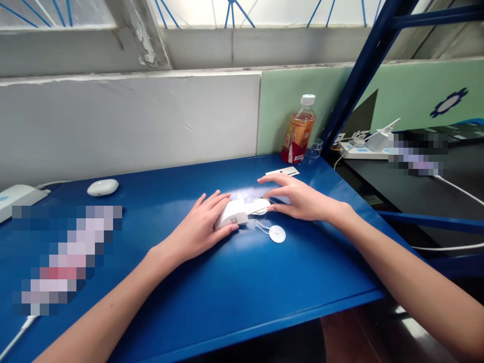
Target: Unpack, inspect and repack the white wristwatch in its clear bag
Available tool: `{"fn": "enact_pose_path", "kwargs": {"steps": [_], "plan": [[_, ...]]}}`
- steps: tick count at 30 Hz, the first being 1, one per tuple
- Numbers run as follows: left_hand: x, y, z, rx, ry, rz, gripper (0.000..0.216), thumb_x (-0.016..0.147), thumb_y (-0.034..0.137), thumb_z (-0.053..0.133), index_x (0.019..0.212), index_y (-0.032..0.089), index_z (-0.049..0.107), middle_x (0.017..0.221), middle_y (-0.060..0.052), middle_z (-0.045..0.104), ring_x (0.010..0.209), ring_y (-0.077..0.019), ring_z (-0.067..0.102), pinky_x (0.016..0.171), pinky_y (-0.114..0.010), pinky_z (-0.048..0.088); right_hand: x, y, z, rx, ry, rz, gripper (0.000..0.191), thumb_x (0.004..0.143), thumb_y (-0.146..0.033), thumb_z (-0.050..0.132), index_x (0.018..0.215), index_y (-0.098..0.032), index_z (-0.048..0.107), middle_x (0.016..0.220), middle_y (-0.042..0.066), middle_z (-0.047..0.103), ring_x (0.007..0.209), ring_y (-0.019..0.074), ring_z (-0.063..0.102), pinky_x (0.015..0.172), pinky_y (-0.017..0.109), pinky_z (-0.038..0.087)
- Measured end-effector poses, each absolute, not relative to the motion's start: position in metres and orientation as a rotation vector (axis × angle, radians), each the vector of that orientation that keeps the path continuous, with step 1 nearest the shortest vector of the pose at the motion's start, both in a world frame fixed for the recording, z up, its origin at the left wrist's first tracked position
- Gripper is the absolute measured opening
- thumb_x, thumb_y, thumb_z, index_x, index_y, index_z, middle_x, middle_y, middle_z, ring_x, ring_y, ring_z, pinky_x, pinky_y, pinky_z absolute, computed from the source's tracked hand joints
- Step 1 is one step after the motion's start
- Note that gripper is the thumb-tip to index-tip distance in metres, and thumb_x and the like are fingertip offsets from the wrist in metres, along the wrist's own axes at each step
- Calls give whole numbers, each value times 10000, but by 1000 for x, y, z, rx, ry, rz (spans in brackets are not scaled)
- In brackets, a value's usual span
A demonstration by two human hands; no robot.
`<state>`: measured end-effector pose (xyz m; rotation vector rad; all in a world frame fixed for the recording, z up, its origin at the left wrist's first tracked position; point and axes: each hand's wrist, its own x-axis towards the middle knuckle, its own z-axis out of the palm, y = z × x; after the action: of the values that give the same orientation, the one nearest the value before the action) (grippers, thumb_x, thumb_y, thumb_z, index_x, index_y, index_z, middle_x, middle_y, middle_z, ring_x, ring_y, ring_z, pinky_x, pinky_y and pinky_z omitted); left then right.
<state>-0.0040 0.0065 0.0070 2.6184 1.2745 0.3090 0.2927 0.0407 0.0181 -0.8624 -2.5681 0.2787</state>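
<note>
My left hand wraps round a small white block with a grey printed patch on its near face, its thumb along the front and its fingers over the top. Just right of the block is a flat round white piece; whether the two are joined I cannot tell. At that piece's right edge, my right hand has its thumb and a fingertip closed on the rim, the other fingers stretched out above. A round white tag with a bead chain lies in front. Behind the right fingers rests a white card.
A drink bottle and a clear plastic cup stand at the blue desk's back right corner. On the left are a white earbud case, a white power strip and a blurred-out device on a cable. A blue metal post rises at right.
</note>
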Motion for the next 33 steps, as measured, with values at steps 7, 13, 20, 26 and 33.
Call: {"fn": "enact_pose_path", "kwargs": {"steps": [7,13,20,26,33], "plan": [[-2,4,6,2617,1267,325,619,971,580,454,1452,195,407,1531,-132,434,1472,-322,285,1189,-549,218,288,37,14,-897,-2532,333,288,825,-367,729,1069,-215,712,1364,143,579,1281,333,530,1048,514,449],[5,0,5,2623,1237,333,657,958,577,483,1460,163,392,1531,-158,427,1457,-315,316,1194,-551,209,276,32,4,-796,-2504,375,316,841,-372,728,1102,-196,702,1339,168,587,1231,310,565,1005,487,480],[7,0,4,2587,1240,352,614,953,556,510,1434,184,427,1507,-141,463,1426,-309,373,1184,-554,238,273,32,1,-751,-2526,322,197,852,-248,691,1041,-194,678,1343,143,596,1208,284,575,980,462,490],[7,0,5,2540,1242,384,600,938,576,524,1405,205,459,1492,-130,484,1420,-311,387,1187,-556,232,284,35,18,-818,-2431,407,229,905,-284,616,1096,-178,683,1134,115,719,1020,255,678,884,393,539],[6,-2,4,2495,1303,359,683,925,597,517,1453,174,423,1527,-155,435,1469,-341,287,1190,-556,228,288,39,23,-920,-2071,416,173,857,-355,691,932,-200,714,948,66,752,872,230,699,790,359,548]]}}
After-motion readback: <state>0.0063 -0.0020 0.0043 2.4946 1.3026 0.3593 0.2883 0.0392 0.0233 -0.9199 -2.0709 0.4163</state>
